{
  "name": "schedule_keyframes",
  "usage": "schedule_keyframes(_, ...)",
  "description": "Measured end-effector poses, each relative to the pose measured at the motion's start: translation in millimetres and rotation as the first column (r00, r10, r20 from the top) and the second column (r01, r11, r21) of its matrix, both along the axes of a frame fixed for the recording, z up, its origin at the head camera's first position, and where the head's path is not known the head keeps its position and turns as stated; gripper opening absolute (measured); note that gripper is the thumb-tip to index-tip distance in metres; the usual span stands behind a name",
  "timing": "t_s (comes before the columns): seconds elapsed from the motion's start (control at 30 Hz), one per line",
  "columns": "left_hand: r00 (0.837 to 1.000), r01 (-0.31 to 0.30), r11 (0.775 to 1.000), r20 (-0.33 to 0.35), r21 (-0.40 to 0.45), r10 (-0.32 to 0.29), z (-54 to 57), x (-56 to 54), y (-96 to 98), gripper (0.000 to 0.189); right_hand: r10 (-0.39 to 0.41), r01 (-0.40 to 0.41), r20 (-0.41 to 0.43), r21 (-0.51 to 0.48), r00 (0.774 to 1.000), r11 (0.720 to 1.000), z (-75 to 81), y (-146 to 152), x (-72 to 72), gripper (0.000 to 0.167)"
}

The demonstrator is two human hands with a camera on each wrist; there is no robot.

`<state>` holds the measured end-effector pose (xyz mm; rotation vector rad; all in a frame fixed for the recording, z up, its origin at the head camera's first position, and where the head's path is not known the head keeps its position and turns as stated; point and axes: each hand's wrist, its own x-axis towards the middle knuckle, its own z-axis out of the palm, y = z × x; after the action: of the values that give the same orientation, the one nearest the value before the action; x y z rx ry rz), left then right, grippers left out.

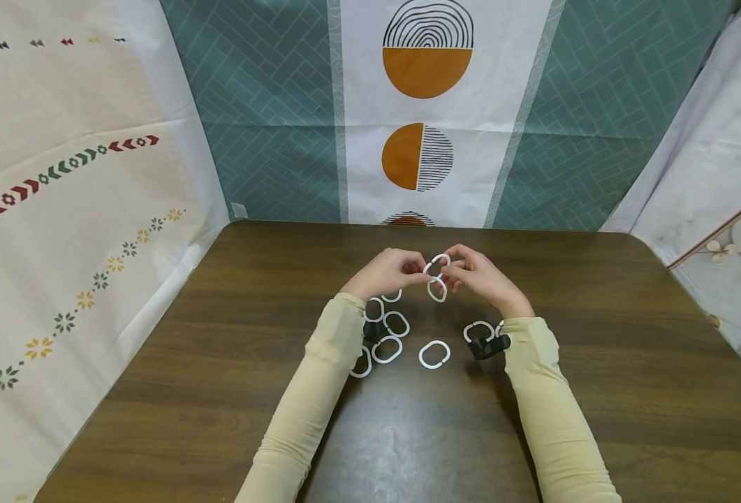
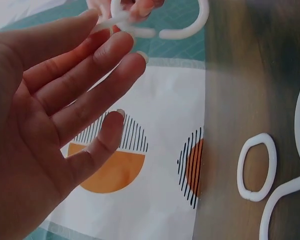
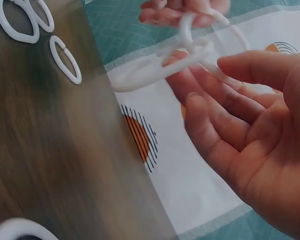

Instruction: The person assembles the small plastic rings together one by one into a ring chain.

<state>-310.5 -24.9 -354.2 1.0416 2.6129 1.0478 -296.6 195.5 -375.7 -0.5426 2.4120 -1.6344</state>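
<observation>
Both your hands meet above the far half of the wooden table [image 1: 219, 363], working a pair of white rings [image 1: 436, 278]. Your left hand [image 1: 387, 273] pinches at the pair between thumb and index finger, the other fingers extended, slightly bent. Your right hand [image 1: 482, 278] pinches from the opposite side, fingers curved beneath. The rings cross, one hanging below the other; cannot tell whether they are linked, nor which fingertip bears on which ring. On the wood nearer you, between your forearms: a single ring [image 1: 434, 367], lying flat. Beside your left wrist, a cluster of loose rings [image 1: 383, 362], partly hidden by the sleeve. By your right wrist, two more rings [image 1: 478, 323], partly behind the black device [image 1: 488, 347].
</observation>
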Motion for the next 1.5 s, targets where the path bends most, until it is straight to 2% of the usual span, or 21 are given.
schedule_keyframes(0.13, 1.0, -0.026, 0.999, -0.001, 0.024, 0.026, 1.0, -1.8, -5.0, 0.012, 0.034, -0.033, -0.009, 0.093, 0.999, 0.995, 0.1, 11, 1.1, 0.026)
schedule_keyframes(0.27, 0.998, -0.057, 0.998, -0.01, 0.028, 0.058, 1.2, -3.3, -9.8, 0.012, 0.07, -0.061, -0.029, 0.229, 0.997, 0.972, 0.4, 25, 3.3, 0.024)
schedule_keyframes(0.4, 0.997, -0.074, 0.997, -0.006, 0.03, 0.074, 1.5, -4.7, -13.9, 0.013, 0.127, -0.1, -0.043, 0.396, 0.991, 0.913, 0.6, 38, 5.8, 0.023)
schedule_keyframes(0.5, 0.996, -0.085, 0.996, -0.006, 0.033, 0.085, 2.2, -5.6, -16.1, 0.014, 0.167, -0.13, -0.036, 0.476, 0.985, 0.87, 0.4, 44, 6.4, 0.023)
schedule_keyframes(0.63, 0.995, -0.098, 0.995, -0.014, 0.032, 0.099, 1.9, -7.3, -18.2, 0.013, 0.181, -0.164, 0.015, 0.502, 0.983, 0.849, -1.2, 49, 7.7, 0.024)
schedule_keyframes(0.73, 0.994, -0.105, 0.994, -0.02, 0.038, 0.106, 0.6, -9.4, -19.3, 0.013, 0.182, -0.201, 0.087, 0.518, 0.979, 0.831, -3.0, 53, 8.5, 0.025)
schedule_keyframes(0.83, 0.994, -0.103, 0.994, -0.019, 0.038, 0.104, -1.2, -11.6, -20.0, 0.014, 0.199, -0.256, 0.162, 0.542, 0.966, 0.8, -6.5, 57, 8.7, 0.025)
schedule_keyframes(0.93, 0.995, -0.1, 0.994, 0.004, 0.038, 0.1, -2.8, -12.6, -20.9, 0.015, 0.221, -0.295, 0.199, 0.561, 0.955, 0.773, -11.4, 59, 8.1, 0.025)
schedule_keyframes(1.2, 0.995, -0.102, 0.995, 0.027, 0.024, 0.101, -2.0, -12.4, -22.6, 0.015, 0.211, -0.286, 0.194, 0.597, 0.958, 0.749, -13.6, 49, 6.3, 0.008)
schedule_keyframes(1.33, 0.995, -0.095, 0.995, 0.027, 0.015, 0.095, -1.4, -11.7, -23.5, 0.015, 0.21, -0.277, 0.181, 0.608, 0.961, 0.744, -14.0, 47, 6.6, 0.009)
schedule_keyframes(1.4, 0.996, -0.089, 0.996, 0.028, 0.011, 0.088, -1.4, -11.3, -24.2, 0.014, 0.231, -0.282, 0.163, 0.597, 0.959, 0.751, -14.4, 47, 6.7, 0.009)
schedule_keyframes(1.5, 0.997, -0.076, 0.997, 0.031, 0.011, 0.075, -1.6, -10.4, -25.0, 0.014, 0.264, -0.283, 0.117, 0.551, 0.957, 0.785, -15.1, 47, 6.5, 0.007)
